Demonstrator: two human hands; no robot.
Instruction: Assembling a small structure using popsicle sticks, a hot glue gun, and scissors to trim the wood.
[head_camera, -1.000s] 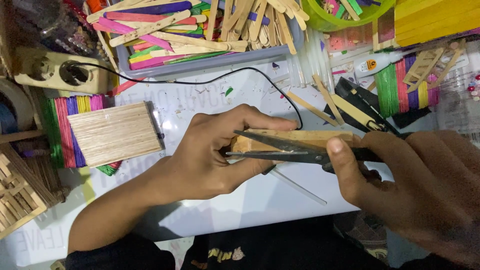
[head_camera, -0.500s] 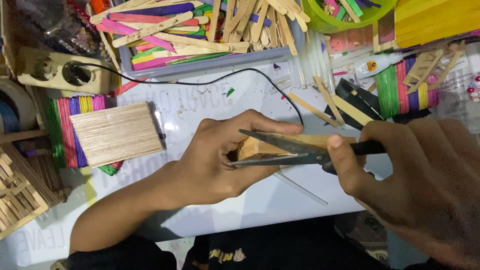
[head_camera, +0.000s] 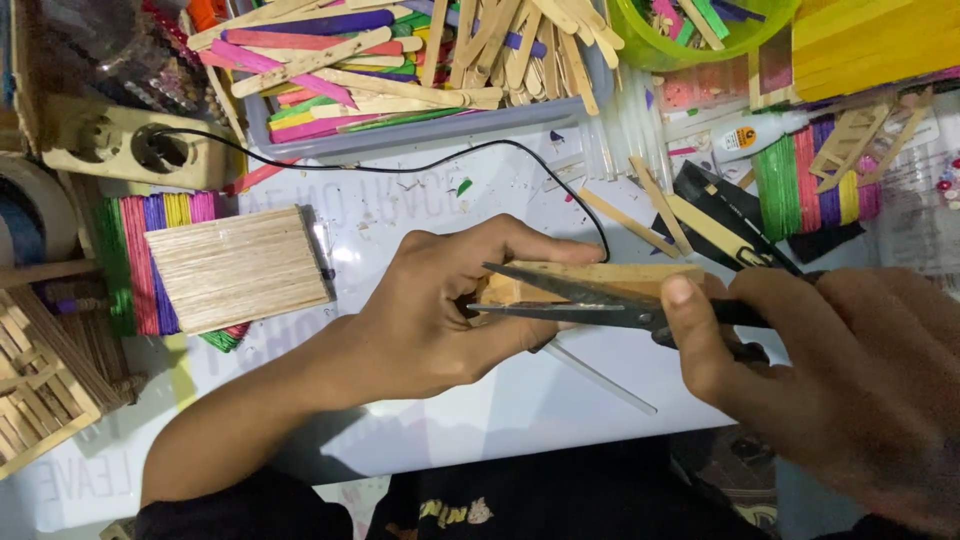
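My left hand (head_camera: 440, 305) grips a stack of plain wooden craft sticks (head_camera: 620, 275), held level over the white work surface (head_camera: 400, 215). My right hand (head_camera: 830, 375) holds black scissors (head_camera: 590, 300) by their handles. The blades are spread a little and reach across the left end of the stick stack, right by my left thumb and fingers. The handles are hidden inside my right hand.
A grey tray of coloured and plain craft sticks (head_camera: 420, 60) lies at the back, a green bowl (head_camera: 700, 30) beside it. A flat panel of glued sticks (head_camera: 235, 265) lies left, over coloured bundles. A power strip (head_camera: 120, 145), black cord (head_camera: 400, 165), glue bottle (head_camera: 760, 130) and stick lattice (head_camera: 40, 380) surround the spot.
The scissor blades have opened slightly and shifted a little along the end of the stick stack. Both hands stay in nearly the same place.
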